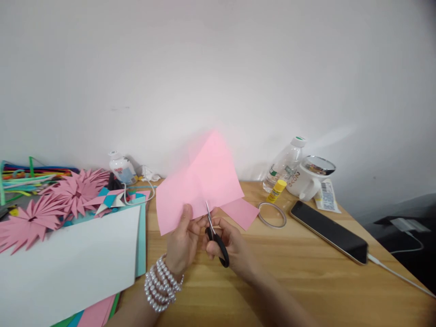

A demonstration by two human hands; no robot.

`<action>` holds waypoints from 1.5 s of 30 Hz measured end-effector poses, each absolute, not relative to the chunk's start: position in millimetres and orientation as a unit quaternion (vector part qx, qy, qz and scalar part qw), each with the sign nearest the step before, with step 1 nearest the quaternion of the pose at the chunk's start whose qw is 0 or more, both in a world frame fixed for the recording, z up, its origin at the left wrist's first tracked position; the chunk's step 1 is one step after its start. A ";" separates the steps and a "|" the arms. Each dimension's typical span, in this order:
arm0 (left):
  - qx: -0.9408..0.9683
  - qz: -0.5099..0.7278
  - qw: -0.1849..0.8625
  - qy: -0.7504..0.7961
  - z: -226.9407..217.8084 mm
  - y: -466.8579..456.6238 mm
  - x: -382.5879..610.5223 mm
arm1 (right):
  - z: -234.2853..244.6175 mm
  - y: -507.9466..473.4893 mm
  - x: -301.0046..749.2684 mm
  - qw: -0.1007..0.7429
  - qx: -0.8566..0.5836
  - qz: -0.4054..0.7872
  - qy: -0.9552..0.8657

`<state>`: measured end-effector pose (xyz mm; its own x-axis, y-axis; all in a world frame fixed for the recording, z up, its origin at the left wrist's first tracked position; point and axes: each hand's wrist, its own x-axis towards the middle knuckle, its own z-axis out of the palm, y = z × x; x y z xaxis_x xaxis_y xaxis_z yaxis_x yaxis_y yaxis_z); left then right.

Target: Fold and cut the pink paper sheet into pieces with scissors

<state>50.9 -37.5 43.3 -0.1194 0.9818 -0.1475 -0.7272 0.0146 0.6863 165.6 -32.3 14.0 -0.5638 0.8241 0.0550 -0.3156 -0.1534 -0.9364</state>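
Note:
My left hand (184,240), with pearl bracelets on the wrist, pinches the lower edge of a folded pink paper sheet (200,181) and holds it upright above the wooden table (306,272). My right hand (231,243) grips black-handled scissors (214,234). Their blades point up into the sheet's bottom edge. A smaller pink piece (240,212) sticks out to the right below the sheet.
At left lie a large white sheet (68,259) over coloured papers, pink paper flowers (68,193), pipe cleaners (27,175) and a small glue bottle (121,168). At right are a tape ring (272,214), glue stick (276,190), water bottle (284,163), white mug (311,177) and a phone (329,231) on a cable.

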 end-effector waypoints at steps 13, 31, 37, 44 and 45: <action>0.230 0.651 0.655 0.308 38.9 -38.0 51.5 | 15.7 -32.2 164.1 0.427 -0.214 0.719 -0.505; 0.224 0.643 0.657 0.325 42.1 -39.3 50.7 | 11.9 -30.7 163.1 0.423 -0.230 0.709 -0.516; 0.214 0.659 0.643 0.326 41.7 -38.5 51.1 | 11.3 -30.8 163.6 0.415 -0.240 0.714 -0.511; 0.263 0.605 0.684 0.313 40.7 -40.7 50.5 | 6.9 -31.8 163.0 0.423 -0.230 0.715 -0.507; 0.272 0.597 0.688 0.310 40.2 -40.9 50.7 | 6.2 -31.6 162.9 0.430 -0.222 0.714 -0.505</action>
<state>50.7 -40.9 40.2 0.0956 0.9901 -0.1029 -0.6526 0.1404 0.7446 162.9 -31.6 6.2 -0.5320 0.8386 0.1172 -0.3897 -0.1195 -0.9131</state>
